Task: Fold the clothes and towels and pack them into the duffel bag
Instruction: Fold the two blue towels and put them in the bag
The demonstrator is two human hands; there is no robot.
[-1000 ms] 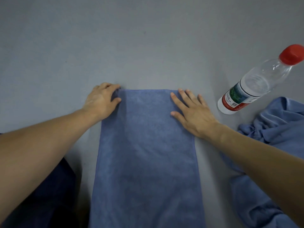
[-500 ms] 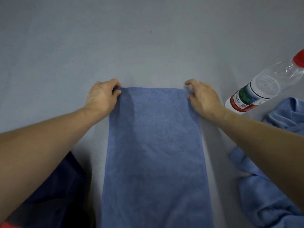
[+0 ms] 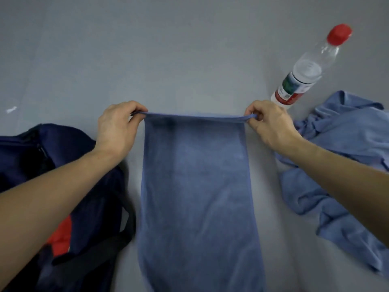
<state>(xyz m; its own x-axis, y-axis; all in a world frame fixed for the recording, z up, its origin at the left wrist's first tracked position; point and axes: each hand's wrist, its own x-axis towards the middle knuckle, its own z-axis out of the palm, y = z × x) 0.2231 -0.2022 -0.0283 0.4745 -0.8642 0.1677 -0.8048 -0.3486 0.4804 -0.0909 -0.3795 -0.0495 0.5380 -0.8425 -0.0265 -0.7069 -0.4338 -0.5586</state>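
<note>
We look down from head height onto a plain grey surface, with two bare forearms reaching in from the lower corners. Between them lies a blue towel, a long narrow strip that runs from the bottom edge of the view away from us to the middle. The left hand pinches the towel's far left corner between thumb and curled fingers, and the right hand pinches the far right corner the same way, so both hands are clenched on the cloth. The far edge is pulled taut between them and looks lifted a little off the surface, while the rest of the towel lies flat. To the left, partly under the left forearm, sits a navy duffel bag, just beside the towel's long edge. We can see something red at its opening and a black strap curving across its near side. To the right, under and beyond the right forearm, a light blue garment lies crumpled and unfolded, apart from the towel. Just beyond the right hand is a clear plastic water bottle with a red cap and a green, white and red label. It slants toward the upper right in this wide view. A small white scrap lies at the far left.
</note>
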